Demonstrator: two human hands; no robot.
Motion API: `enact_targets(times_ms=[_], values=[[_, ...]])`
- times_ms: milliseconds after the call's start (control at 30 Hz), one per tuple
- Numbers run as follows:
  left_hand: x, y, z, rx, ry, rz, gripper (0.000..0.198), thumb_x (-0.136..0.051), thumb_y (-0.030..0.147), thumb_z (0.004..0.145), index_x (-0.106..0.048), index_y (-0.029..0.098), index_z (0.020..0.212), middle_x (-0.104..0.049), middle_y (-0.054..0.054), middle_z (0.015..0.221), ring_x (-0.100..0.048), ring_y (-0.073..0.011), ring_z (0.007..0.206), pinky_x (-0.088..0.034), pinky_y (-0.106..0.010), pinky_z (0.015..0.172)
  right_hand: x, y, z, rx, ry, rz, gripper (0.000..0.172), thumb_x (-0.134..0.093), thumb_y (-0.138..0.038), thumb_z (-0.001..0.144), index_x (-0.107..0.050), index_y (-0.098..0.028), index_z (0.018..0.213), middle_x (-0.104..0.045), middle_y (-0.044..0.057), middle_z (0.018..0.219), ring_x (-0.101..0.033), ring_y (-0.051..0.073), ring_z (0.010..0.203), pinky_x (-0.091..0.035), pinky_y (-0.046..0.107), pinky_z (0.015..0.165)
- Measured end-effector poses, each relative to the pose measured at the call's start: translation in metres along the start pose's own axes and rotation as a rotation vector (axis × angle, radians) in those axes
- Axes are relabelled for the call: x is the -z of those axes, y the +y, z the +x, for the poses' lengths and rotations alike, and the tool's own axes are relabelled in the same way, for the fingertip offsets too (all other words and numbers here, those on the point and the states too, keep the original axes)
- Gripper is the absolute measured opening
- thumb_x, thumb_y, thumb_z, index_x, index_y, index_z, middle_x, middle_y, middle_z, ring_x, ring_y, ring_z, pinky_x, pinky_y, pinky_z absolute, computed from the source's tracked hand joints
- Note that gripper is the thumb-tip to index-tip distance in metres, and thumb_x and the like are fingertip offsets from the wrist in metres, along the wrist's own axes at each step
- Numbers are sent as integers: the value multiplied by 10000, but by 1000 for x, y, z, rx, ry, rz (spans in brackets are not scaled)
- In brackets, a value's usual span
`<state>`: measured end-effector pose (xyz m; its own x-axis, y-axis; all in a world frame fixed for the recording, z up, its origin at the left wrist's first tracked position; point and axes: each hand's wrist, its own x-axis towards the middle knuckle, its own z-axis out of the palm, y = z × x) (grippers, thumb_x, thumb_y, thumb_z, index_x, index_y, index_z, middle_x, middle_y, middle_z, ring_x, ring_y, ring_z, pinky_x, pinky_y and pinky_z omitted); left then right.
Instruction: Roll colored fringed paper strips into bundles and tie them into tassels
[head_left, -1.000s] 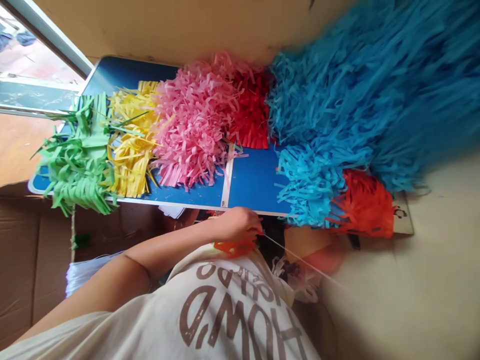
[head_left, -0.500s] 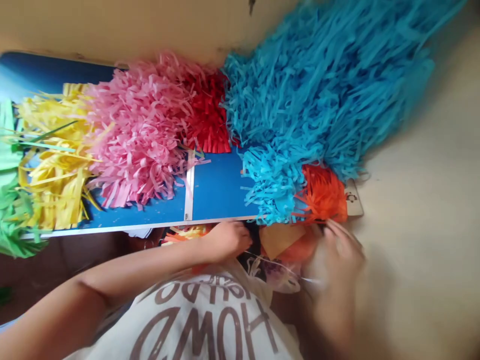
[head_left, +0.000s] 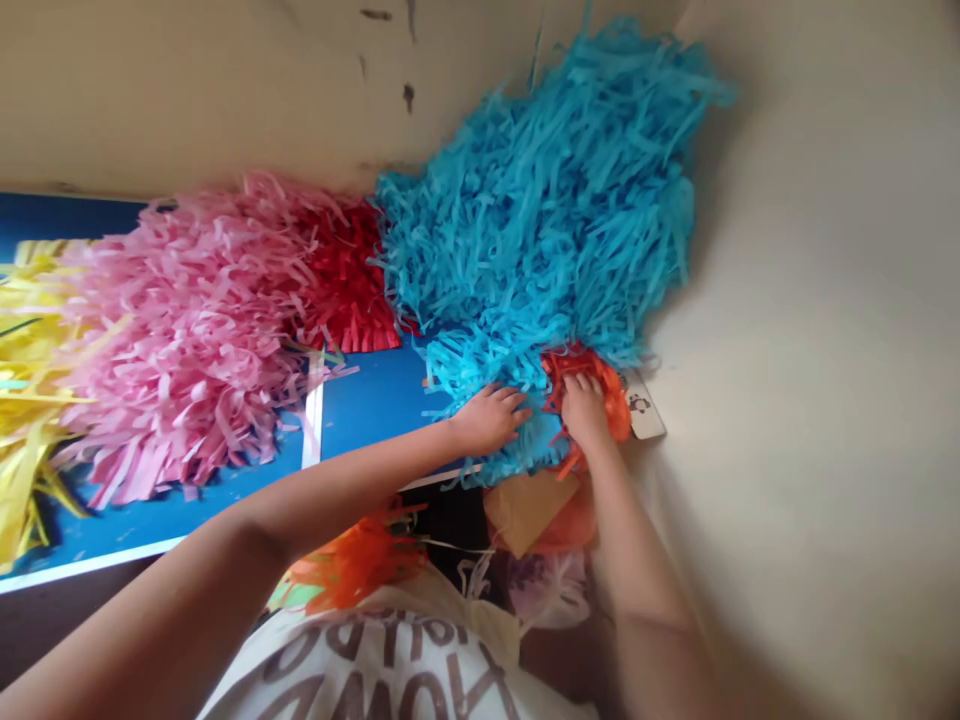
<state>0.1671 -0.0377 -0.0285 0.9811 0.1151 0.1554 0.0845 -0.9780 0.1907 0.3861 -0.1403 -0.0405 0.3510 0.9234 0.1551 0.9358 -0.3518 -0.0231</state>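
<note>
A big heap of light blue fringed paper strips (head_left: 540, 220) lies at the far right of the blue table (head_left: 375, 390). My left hand (head_left: 491, 418) rests on the lower front part of this blue fringe, fingers stretched out and a little apart. Beside it, my right hand (head_left: 586, 408) presses down on a bunch of orange-red fringed paper (head_left: 613, 395), its fingers spread over the strips. Another orange fringe bunch (head_left: 356, 560) lies at my lap, below the left forearm.
Left of the blue heap are red fringe (head_left: 352, 280), a pink fringe pile (head_left: 187, 330) and yellow fringe (head_left: 30, 450). Below the table edge sit a brown paper piece (head_left: 536, 510) and a clear plastic bag (head_left: 551, 590). A wall (head_left: 810, 350) stands close on the right.
Both hands have moved up from below the table edge onto the blue and orange fringe. The view has shifted right, and the orange bunch at my lap shows more.
</note>
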Motion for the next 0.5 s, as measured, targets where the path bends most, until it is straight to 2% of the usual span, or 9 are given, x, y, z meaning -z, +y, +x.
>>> enact_targets(times_ms=[167,267,333,400,433,500], values=[[-6,-10,0,1,36,-20,345,-487,275,970,-622,148,1262,-576,-164,1354,-553,-286,1234,-411,-455,1071,-5,0,40,-19,-7,12,374,-354,-130,904,-638,-94,1145,-636,207,1155,-509,312,1121,-340,457,1021],[-4,-16,-2,13,73,-38,308,-414,222,990,-663,126,1145,-613,-157,1267,-565,-256,1191,-440,-415,1048,-2,4,48,-24,-16,30,381,-373,-194,927,-616,-50,1183,-626,231,1151,-513,322,1119,-344,465,1023],[-3,-20,-6,-1,91,-60,295,-404,191,983,-669,117,1092,-627,-153,1218,-570,-244,1169,-434,-417,1063,6,8,42,-5,-16,51,448,-433,-260,923,-555,-46,1297,-605,230,1205,-507,326,1153,-366,454,1015],[-1,-24,-12,-19,105,-80,274,-417,159,963,-672,124,1057,-637,-146,1187,-577,-234,1153,-402,-439,1103,20,9,27,33,6,67,539,-496,-329,910,-494,-95,1396,-575,209,1289,-495,333,1201,-381,459,1015],[0,-27,-16,-20,114,-83,264,-429,151,952,-674,128,1046,-638,-146,1186,-575,-234,1159,-379,-455,1123,28,7,18,43,39,72,549,-513,-354,908,-496,-131,1409,-563,192,1328,-481,341,1233,-376,476,1027],[3,-32,-22,5,148,-83,249,-452,154,937,-678,140,1039,-635,-145,1205,-553,-246,1199,-333,-489,1152,41,-3,-5,15,143,88,463,-521,-375,918,-589,-179,1332,-589,158,1331,-469,350,1267,-357,511,1054]])
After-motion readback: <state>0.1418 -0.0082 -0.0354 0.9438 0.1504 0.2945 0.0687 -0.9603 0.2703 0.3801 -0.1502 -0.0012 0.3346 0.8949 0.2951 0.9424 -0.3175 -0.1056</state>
